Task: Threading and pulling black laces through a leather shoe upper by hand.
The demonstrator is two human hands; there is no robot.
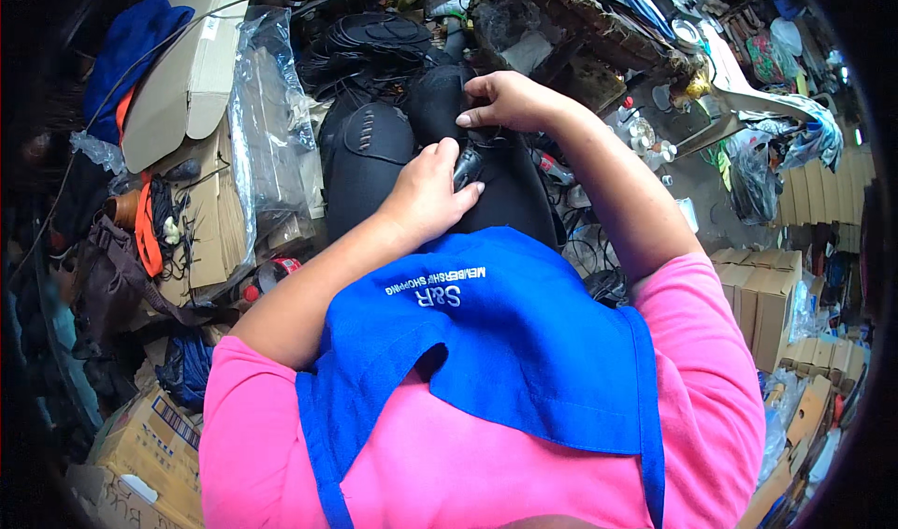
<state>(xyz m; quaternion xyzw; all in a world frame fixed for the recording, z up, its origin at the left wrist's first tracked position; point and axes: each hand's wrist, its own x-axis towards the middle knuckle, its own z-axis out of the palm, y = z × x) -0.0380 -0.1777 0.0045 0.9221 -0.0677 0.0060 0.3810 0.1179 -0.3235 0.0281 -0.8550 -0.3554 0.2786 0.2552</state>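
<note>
My left hand (432, 185) is closed around a small glossy black object (468, 166) between my knees; its kind I cannot make out. Farther forward, my right hand (508, 102) is bent over my right knee, thumb and fingertips drawn together. Whatever lies between those fingertips is too dark and small to name. On my left knee rests a black piece with a row of pale stitches (371, 130), resembling a shoe upper. Beyond my knees lies a pile of flat black pieces (374, 41) with thin cords among them.
At my left stand cardboard sheets (201, 71), clear plastic wrapping (271, 108) and a red-capped bottle (267, 276). Small jars (645, 139) sit on the right, with cardboard boxes (758, 290) nearer me. A cluttered wooden bench edge (608, 14) runs along the far right.
</note>
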